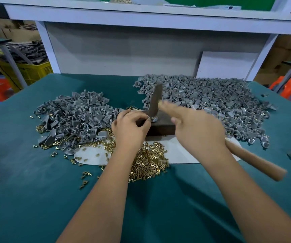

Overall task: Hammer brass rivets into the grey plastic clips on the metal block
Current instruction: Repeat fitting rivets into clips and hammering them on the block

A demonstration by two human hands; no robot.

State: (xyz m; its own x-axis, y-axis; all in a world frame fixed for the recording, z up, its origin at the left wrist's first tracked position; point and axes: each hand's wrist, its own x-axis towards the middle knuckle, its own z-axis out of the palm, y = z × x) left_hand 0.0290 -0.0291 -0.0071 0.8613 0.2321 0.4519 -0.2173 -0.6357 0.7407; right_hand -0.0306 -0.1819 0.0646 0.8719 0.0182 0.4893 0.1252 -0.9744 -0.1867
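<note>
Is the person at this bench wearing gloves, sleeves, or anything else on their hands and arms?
No. The left hand and the right hand are both bare, with no gloves. Both forearms are uncovered as far as the bottom edge of the picture, so no sleeves show. I see no watch, bracelet or ring, though the right hand is blurred, so small items there could be missed.

Even, soft light; right hand (196,128) motion-blurred; wide-angle edges bow.

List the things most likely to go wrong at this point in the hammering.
1. The left hand pinches the clip on the metal block right beside the hammer head; a slightly off blow could hit the fingertips.
2. The right hand grips the blurred hammer handle mid-swing, so a glancing strike may bend the rivet or flick the clip away.
</note>
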